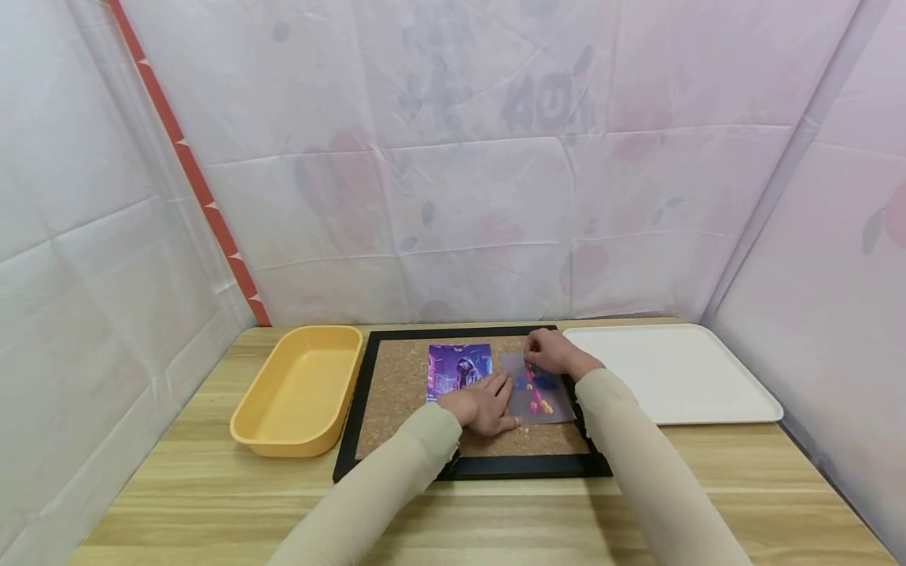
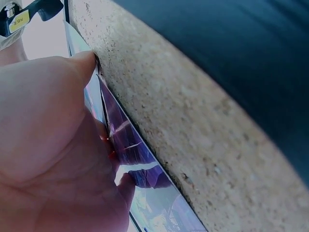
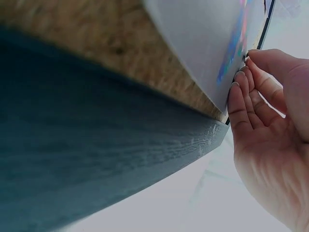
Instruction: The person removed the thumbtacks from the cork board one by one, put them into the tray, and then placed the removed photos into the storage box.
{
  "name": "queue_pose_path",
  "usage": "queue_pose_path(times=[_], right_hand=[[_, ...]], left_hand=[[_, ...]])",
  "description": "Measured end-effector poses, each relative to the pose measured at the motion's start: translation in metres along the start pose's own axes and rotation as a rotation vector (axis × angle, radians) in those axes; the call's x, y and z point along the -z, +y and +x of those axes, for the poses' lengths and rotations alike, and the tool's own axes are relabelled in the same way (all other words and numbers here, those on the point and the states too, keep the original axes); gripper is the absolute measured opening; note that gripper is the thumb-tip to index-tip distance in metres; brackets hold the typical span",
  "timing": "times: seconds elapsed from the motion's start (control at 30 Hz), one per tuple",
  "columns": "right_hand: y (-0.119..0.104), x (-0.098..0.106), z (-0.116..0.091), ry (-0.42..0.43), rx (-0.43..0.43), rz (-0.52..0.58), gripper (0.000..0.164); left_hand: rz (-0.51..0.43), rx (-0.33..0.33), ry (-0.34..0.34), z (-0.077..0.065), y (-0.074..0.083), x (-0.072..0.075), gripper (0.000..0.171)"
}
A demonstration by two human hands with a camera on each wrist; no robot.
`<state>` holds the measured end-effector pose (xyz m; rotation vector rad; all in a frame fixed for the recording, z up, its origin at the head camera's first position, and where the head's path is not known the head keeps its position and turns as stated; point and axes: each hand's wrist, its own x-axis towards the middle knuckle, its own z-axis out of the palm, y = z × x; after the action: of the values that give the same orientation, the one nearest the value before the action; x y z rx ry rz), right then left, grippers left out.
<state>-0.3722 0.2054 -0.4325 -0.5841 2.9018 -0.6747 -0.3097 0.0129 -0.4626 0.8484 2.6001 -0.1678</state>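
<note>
A cork board [image 1: 399, 377] in a black frame lies on the table. On it are a purple poster [image 1: 446, 369] of a hooded figure and, to its right, a greyish sheet [image 1: 524, 405] with a pink, blue and yellow picture. My left hand [image 1: 488, 405] rests with spread fingers across the poster's lower right and the sheet's left edge. At the sheet's upper edge is my right hand [image 1: 555, 351]. Its thumb and forefinger pinch a small pin [image 3: 246, 58], mostly hidden by the fingertips; its other fingers are curled beside the sheet.
A yellow basin [image 1: 300, 385] stands left of the board. To the right, a white tray [image 1: 672, 373] lies close beside the frame. Behind the wooden table [image 1: 524, 519] hangs a pale patterned cloth [image 1: 481, 204], with more cloth along both sides.
</note>
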Motion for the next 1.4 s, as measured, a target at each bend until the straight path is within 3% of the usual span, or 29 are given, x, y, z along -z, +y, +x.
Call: queue_pose_path(times=[0.63, 0.9, 1.4], right_hand=[[0.0039, 0.0006, -0.0027, 0.013, -0.016, 0.057, 0.008], [0.0025, -0.0007, -0.0023, 0.017, 0.030, 0.038, 0.008], [0.0020, -0.0021, -0.0012, 0.011, 0.006, 0.000, 0.009]], left_hand=[[-0.048, 0.001, -0.012, -0.0020, -0.0001, 0.0026, 0.082], [-0.066, 0.002, -0.010, 0.0011, -0.0017, -0.0017, 0.082], [-0.030, 0.003, -0.010, -0.0039, 0.0006, 0.0034, 0.083]])
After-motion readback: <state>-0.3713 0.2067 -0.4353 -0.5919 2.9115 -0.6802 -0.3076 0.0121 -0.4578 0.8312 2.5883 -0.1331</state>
